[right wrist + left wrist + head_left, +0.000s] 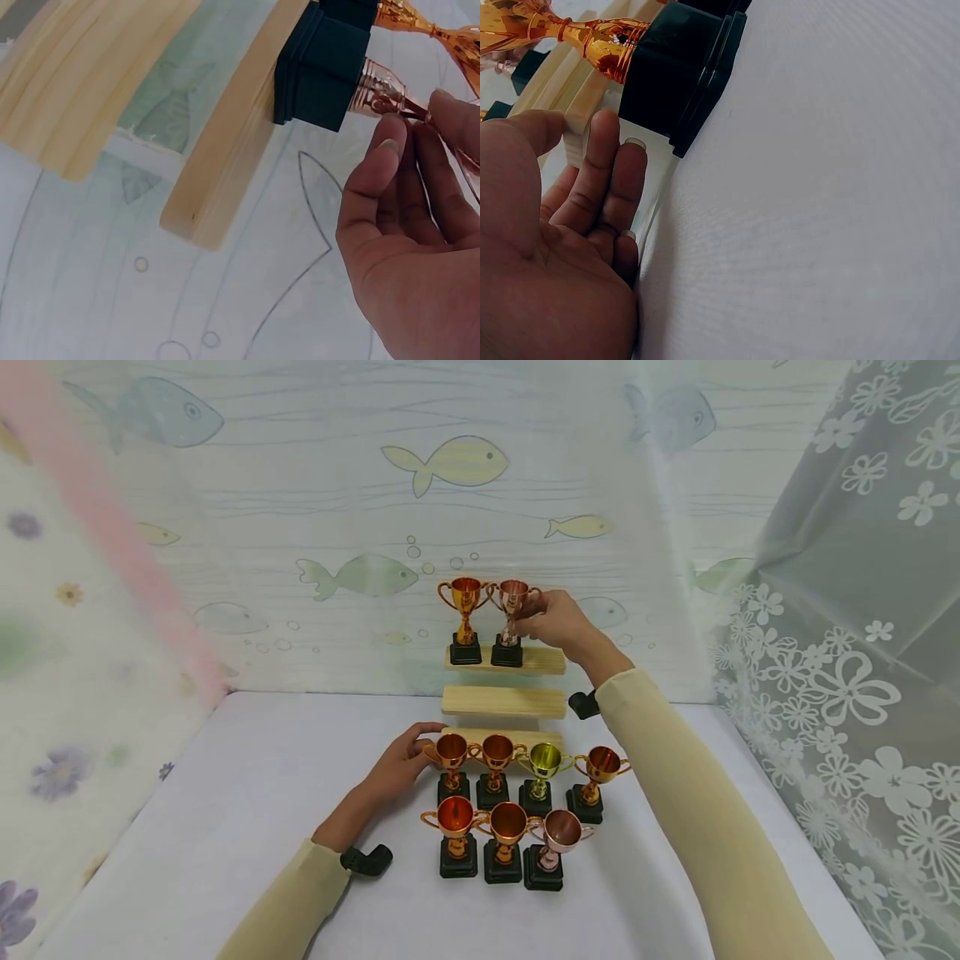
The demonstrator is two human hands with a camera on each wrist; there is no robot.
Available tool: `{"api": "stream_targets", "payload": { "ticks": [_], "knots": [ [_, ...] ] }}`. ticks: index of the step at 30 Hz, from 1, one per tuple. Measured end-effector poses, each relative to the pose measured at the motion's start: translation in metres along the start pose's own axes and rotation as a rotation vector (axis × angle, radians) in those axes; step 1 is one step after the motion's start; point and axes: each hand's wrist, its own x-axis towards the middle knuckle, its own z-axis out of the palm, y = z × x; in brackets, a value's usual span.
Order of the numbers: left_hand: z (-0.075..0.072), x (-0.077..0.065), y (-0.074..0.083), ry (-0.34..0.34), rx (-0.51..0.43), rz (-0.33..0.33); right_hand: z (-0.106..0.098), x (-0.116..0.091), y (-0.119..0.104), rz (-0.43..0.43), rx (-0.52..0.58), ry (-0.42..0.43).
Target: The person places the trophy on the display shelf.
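Right hand (557,622) pinched a pink trophy (511,607) at twelve o'clock, seemingly seating it, release apparently due; loose left hand (399,768) touched bottom plank (537,737).

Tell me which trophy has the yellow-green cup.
The trophy third from left in the row of four: its cup is yellow-green, while all others look orange, copper or pink.

Under the left fingers (626,172) we see a white table (285,793); seven trophies (536,797) stand on it, right of those fingers, before a wooden step stand (504,700), whose top plank (543,660) bears two more trophies (466,647) at the right fingers (373,172)
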Motion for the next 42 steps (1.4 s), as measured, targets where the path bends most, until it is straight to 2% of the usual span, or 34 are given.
{"api": "stream_targets", "payload": {
  "ticks": [5,13,20,26,30,37,42],
  "knots": [
    [0.000,0.000,-0.001,-0.003,-0.011,0.002,-0.006,-0.009,-0.001,-0.028,-0.055,-0.013],
    [0.001,-0.001,0.001,0.002,-0.003,0.000,-0.020,-0.029,0.002,-0.048,-0.070,-0.050],
    [0.001,-0.003,0.001,-0.005,0.004,0.015,-0.030,-0.053,0.012,-0.059,-0.111,-0.110],
    [0.000,-0.002,0.000,0.002,0.005,0.006,-0.040,-0.078,0.021,-0.119,-0.125,-0.127],
    [0.000,-0.002,-0.001,0.010,0.011,0.006,-0.045,-0.093,0.032,-0.149,-0.115,-0.130],
    [0.001,-0.002,0.000,-0.001,0.004,0.026,-0.052,-0.116,0.055,-0.131,-0.115,-0.116],
    [0.000,0.000,-0.001,-0.010,-0.004,0.034,-0.054,-0.133,0.069,-0.155,-0.098,-0.086]
  ]
}}
